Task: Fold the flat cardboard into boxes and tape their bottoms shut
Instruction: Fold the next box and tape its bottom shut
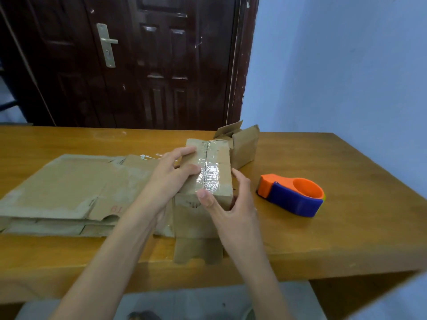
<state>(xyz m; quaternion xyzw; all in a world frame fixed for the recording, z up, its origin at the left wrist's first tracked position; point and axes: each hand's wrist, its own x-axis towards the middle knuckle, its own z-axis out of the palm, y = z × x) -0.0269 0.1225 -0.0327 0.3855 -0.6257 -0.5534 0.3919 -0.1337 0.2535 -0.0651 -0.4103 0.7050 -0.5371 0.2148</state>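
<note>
From the head camera, a wooden table (335, 239) fills the lower half of the view. At its centre stands a folded cardboard box (223, 172), bottom side up, with a strip of clear tape (208, 179) running along the seam where the flaps meet.

The left hand (171, 179) lies against the box's 9 o'clock side, fingers fairly straight, their tips pressing on the top face just beside the tape. The right hand (233, 204) sits at the box's 5 o'clock corner; its thumb presses the near end of the tape, while the other fingers are spread and lightly bent along the right side wall. Neither hand wraps round the box.

At 9 o'clock from the box a stack of flat cardboard (69, 188) lies on the table, partly under the left forearm. At 1 o'clock, touching or just beside the taped box, stands a second box (245, 148) with its flaps open. At 3 o'clock, near the right hand but apart from it, rests an orange and blue tape dispenser (292, 196). Behind the table are a dark door (150, 65) and a pale blue wall (346, 65).
</note>
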